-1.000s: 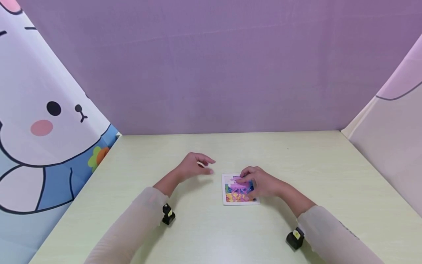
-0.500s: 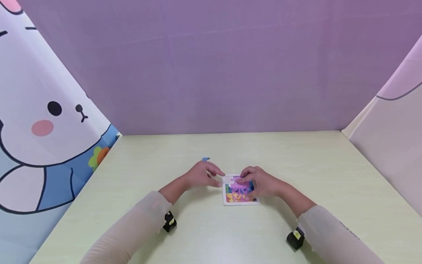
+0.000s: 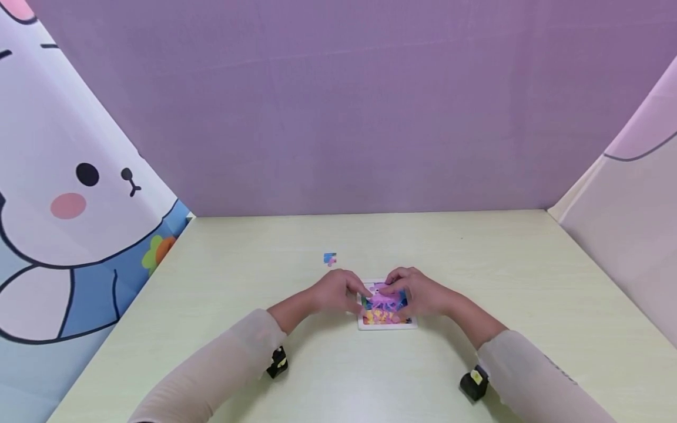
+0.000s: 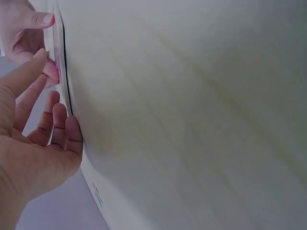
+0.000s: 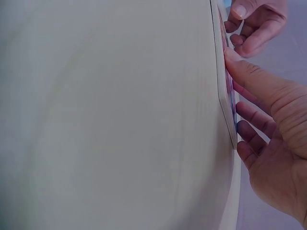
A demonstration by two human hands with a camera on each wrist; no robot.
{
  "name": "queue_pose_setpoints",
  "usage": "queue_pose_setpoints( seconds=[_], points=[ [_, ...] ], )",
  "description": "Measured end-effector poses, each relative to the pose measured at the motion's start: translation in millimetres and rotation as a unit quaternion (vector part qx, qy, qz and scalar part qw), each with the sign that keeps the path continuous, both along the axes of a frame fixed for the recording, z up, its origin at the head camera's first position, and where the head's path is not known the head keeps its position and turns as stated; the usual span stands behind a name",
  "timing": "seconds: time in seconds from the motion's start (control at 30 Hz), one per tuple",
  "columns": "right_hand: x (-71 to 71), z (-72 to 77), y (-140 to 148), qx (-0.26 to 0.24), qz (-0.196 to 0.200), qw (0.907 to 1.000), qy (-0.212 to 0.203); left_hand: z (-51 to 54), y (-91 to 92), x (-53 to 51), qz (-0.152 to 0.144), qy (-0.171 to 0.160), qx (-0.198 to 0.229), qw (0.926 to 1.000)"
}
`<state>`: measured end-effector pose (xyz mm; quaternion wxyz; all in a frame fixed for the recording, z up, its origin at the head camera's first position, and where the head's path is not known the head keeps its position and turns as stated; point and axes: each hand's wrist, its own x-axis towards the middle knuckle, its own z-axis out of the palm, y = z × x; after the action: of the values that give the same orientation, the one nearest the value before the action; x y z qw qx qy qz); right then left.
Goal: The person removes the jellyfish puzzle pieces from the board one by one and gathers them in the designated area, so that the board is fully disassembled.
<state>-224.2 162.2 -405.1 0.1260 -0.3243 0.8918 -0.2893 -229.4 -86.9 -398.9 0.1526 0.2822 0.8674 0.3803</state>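
A small picture puzzle (image 3: 383, 305) in a white frame lies flat on the table, showing a pink-purple figure over blue and yellow. My left hand (image 3: 341, 292) is over its left edge, fingers loosely bent. In the left wrist view that hand (image 4: 43, 139) has nothing visible between thumb and fingers, and its lower fingertips are by the frame's edge. My right hand (image 3: 420, 294) rests thumb and fingertips on the puzzle's right side; the right wrist view shows the thumb (image 5: 235, 55) against its face. A loose blue and pink puzzle piece (image 3: 330, 258) lies beyond my left hand.
The pale table (image 3: 254, 252) runs back to a purple wall panel (image 3: 338, 117). A panel with a cartoon animal (image 3: 79, 188) stands at the left, another pale panel (image 3: 629, 205) at the right. Small black devices (image 3: 277, 361) hang at both cuffs.
My left hand has moved right and toward me, from beyond the puzzle's left side to over its left edge. The loose piece has come into view behind it. My right hand has stayed put.
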Motion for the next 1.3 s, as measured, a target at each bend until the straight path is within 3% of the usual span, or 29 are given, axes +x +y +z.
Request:
queue_pose_setpoints(
  seconds=[0.57, 1.1, 1.3],
  points=[
    [1.0, 1.0, -1, -0.003, 0.003, 1.0, 0.0, -3.1, 9.8, -1.0, -0.025, 0.043, -0.088, 0.9949],
    [1.3, 1.7, -1, -0.006, 0.003, 1.0, -0.005, -4.8, 11.7, -3.1, -0.019, 0.022, -0.081, 0.9963],
    [0.8, 1.2, -1, -0.007, 0.005, 1.0, -0.004, -2.1, 13.0, -3.9, -0.026, 0.039, -0.07, 0.9965]
  ],
)
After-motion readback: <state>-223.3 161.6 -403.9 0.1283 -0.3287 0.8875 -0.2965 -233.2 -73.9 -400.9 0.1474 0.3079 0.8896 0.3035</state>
